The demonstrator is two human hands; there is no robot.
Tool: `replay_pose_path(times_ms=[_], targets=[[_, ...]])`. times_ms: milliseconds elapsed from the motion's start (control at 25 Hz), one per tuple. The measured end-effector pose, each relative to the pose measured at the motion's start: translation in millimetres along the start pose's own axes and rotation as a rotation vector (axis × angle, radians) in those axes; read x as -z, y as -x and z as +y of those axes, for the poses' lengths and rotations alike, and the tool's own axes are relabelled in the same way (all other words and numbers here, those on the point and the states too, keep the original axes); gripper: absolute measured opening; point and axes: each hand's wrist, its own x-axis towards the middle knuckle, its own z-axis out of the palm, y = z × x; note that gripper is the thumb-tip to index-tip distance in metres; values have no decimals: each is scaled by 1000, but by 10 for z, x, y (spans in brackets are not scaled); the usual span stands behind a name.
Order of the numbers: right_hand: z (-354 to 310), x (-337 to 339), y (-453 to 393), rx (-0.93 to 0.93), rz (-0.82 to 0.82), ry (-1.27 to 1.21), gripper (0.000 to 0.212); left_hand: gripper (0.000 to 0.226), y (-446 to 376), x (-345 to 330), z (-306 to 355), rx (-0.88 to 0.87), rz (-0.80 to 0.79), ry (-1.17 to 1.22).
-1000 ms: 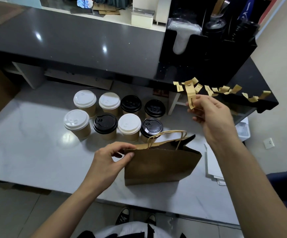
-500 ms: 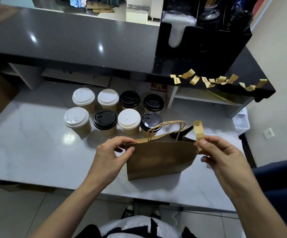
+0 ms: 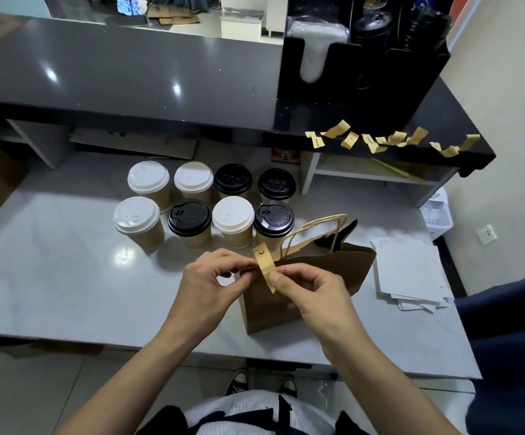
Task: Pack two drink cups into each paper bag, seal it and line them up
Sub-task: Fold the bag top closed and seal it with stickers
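Observation:
A brown paper bag with twisted paper handles stands on the white counter, near its front edge. My left hand pinches the bag's top edge at its left corner. My right hand pinches a tan sticker strip with a smiley face, held against that same top edge. Behind the bag stand several lidded paper cups in two rows, some with white lids and some with black. What is inside the bag is hidden.
More tan sticker strips hang along the edge of the black upper counter. A stack of white flat bags or papers lies right of the bag. A black cup-and-lid dispenser stands at the back right.
My right hand pulled one strip off the upper counter's edge and carried it down and left to the bag's top edge. My left hand stayed pinching the bag's top.

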Motion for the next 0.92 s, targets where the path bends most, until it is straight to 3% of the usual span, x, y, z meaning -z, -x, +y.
replay_pose_path(times_ms=[240, 520, 920], targets=[[-4, -188, -51, -93, 126, -41, 4, 24, 27, 8, -9, -22, 10, 36], [49, -208, -48, -110, 139, -41, 7, 13, 12, 8, -2, -48, 4, 8], [73, -249, -75, -107, 175, -57, 10, 20, -4, 34, 30, -70, 1, -82]])
